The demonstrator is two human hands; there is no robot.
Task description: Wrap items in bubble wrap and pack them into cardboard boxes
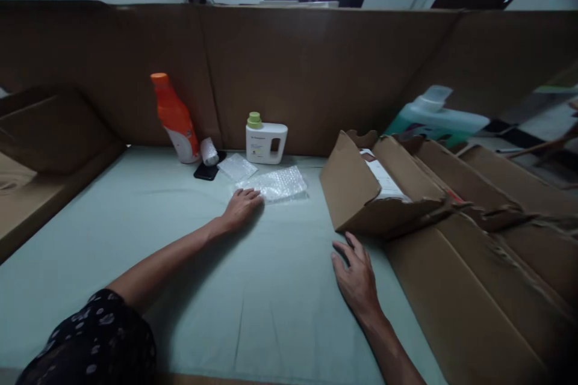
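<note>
My left hand (242, 208) lies low over the table, its fingertips at the near left edge of a clear bubble wrap piece (282, 183). Its fingers look stretched out rather than closed; whether they press on the wrap I cannot tell. Beyond it is a smaller flat bubble wrap piece (236, 166). My right hand (356, 277) is open, thumb and fingers apart, just in front of the near corner of a cardboard box (350, 183). A white carton (383, 177) shows inside that box. Behind the wrap stands a white jug with a green cap (266, 143).
An orange bottle (176, 120) leans at the back left, beside a small wrapped roll (209, 151) and a black phone (206, 171). More cardboard boxes (469, 295) line the right side, with a teal jug (436, 117) behind. Cardboard walls (316, 72) border the green-covered table (280, 289).
</note>
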